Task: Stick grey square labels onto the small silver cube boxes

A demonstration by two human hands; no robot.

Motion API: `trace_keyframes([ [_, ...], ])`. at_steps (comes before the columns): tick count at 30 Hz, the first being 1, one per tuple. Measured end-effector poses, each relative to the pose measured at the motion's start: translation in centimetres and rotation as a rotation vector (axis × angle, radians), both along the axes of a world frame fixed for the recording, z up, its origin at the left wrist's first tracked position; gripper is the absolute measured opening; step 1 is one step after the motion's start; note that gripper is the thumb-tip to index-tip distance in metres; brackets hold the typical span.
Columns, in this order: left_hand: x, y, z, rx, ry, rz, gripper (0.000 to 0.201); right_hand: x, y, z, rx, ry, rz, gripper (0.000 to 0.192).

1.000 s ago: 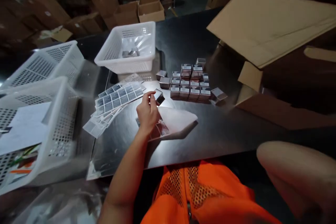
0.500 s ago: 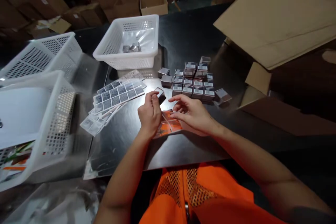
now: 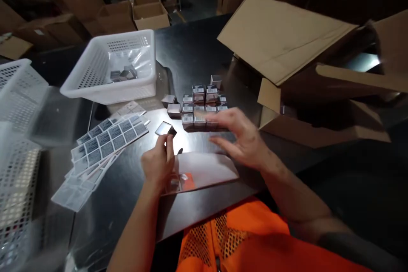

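Observation:
My left hand [image 3: 158, 161] is closed, thumb and forefinger pinched against the near edge of a small shiny silver box [image 3: 165, 128]. Beneath and beside that hand lies a pale, curved label sheet [image 3: 207, 168], with clear and orange-tinted squares at its left end; whether the lower fingers grip it is hidden. My right hand [image 3: 240, 138], blurred, hovers above the sheet's right part with thumb and fingers apart and nothing visible between them. Its fingertips overlap the front of a block of small silver boxes [image 3: 188, 120] with barcode labels on top.
Label sheets [image 3: 108, 142] lie fanned out at left. A white basket [image 3: 108, 93] holding a few silver boxes stands behind them, with more white baskets [image 3: 19, 178] at far left. Loose silver boxes [image 3: 174, 109] sit beside the block. A large open carton [image 3: 287, 38] stands at right.
The view has swung to the right. My right hand has lifted off the label sheet and opened toward the box block. My left hand stays pinched beside the silver box.

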State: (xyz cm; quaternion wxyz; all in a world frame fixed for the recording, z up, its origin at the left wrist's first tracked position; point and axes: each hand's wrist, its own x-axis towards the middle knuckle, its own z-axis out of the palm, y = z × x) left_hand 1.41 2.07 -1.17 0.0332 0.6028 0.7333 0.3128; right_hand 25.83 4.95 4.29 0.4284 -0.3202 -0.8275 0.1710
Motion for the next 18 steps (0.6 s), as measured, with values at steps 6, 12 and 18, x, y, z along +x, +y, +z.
trace_keyframes([
  [6, 1.3, -1.0, 0.0, 0.065, -0.004, -0.252, 0.031, 5.7, 3.1, -1.8, -0.438, -0.489, -0.615, 0.114],
  [12, 1.7, -1.4, 0.4, 0.129, -0.01, -0.37, 0.024, 3.9, 1.5, 0.1, -0.306, -0.138, -0.724, 0.11],
  [18, 1.8, -1.4, 0.4, 0.303, -0.003, -0.37, 0.053, -2.6, 0.4, -1.4, -0.085, 0.027, -0.333, 0.098],
])
